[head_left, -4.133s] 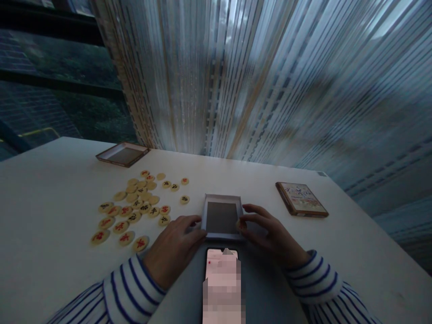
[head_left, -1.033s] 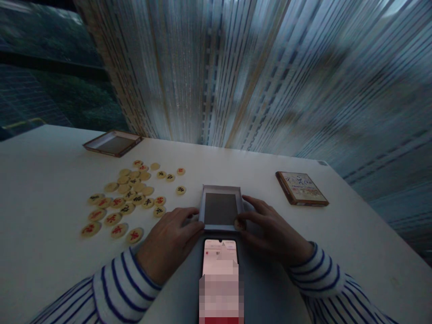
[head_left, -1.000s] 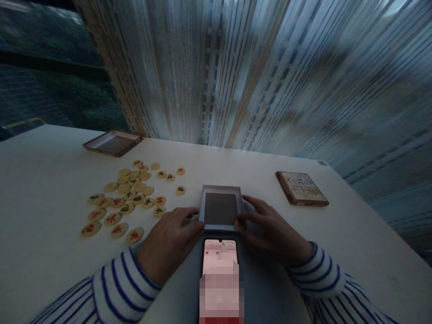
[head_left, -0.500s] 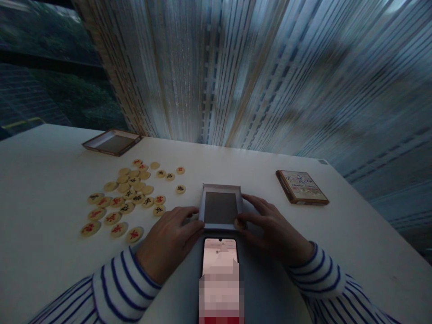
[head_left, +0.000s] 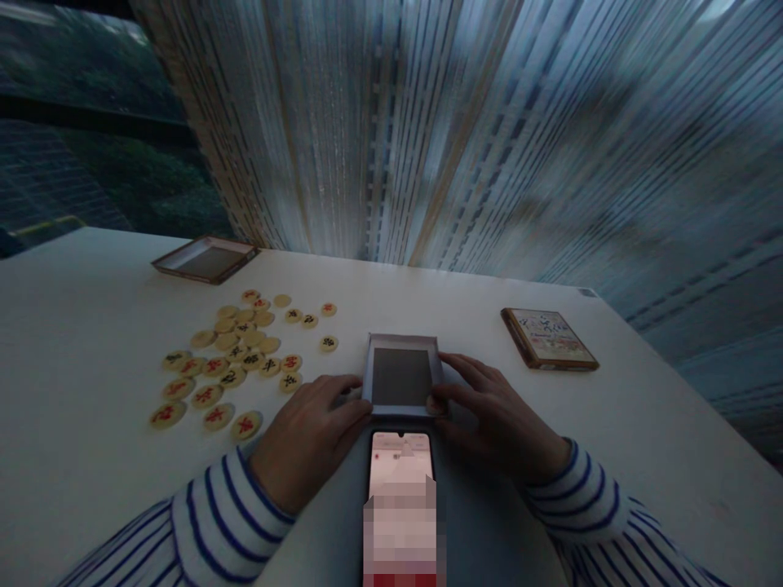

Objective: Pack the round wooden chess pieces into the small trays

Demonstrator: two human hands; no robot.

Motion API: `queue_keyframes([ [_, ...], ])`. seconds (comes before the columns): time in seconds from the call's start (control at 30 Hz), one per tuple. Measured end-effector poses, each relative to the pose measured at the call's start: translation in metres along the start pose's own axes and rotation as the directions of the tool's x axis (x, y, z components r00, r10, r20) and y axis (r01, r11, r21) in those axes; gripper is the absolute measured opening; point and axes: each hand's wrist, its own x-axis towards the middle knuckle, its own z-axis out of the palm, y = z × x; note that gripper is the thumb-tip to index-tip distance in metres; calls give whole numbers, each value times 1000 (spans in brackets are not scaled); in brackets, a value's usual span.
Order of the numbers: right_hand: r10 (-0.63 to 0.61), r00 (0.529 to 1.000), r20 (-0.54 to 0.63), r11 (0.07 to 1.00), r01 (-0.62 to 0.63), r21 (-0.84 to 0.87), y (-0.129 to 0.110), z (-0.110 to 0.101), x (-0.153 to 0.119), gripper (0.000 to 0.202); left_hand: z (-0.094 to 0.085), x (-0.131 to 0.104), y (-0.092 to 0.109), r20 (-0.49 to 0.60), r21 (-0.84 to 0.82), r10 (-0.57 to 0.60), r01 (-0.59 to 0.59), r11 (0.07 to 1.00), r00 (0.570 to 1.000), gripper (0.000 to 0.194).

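Observation:
A small shallow tray-like box with pale walls and a grey inside lies in front of me. My left hand grips its left wall near the front corner, thumb and fingers bent around it. On the opposite side, my right hand touches the right wall with its index finger. At the front right corner that hand pinches a round Chinese chess piece, mostly covered by the fingers. Left of the box, many Chinese chess pieces are scattered, some with red characters, some black, some showing plain faces.
A phone with a lit screen lies just below the box. On the right sits a closed, printed flat box. An open brown lid or tray rests at the white table's far left. Behind hangs a striped curtain.

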Motion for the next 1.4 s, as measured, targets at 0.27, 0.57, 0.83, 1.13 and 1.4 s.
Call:
queue_keyframes([
  [0.27, -2, 1000, 18, 1000, 2, -6, 0, -1, 1, 26, -1, 1, 0, 6, -45, -14, 14, 999, 1000, 15],
  [0.57, 4, 1000, 11, 1000, -4, -18, 0, 0, 0, 23, 0, 1, 1, 5, -46, -9, 9, 999, 1000, 15],
  [0.83, -6, 1000, 8, 999, 6, -32, 0, 0, 1, 26, 0, 0, 1, -9, -56, -9, 8, 998, 1000, 15],
  [1.13, -11, 1000, -2, 998, 11, -54, 1, 3, 0, 31, -2, 1, 2, -1, -61, -24, 24, 998, 1000, 18],
  [1.4, -12, 1000, -17, 999, 12, -47, 0, 5, 1, 36, -1, 1, 2, 52, -89, -59, 63, 994, 997, 20],
])
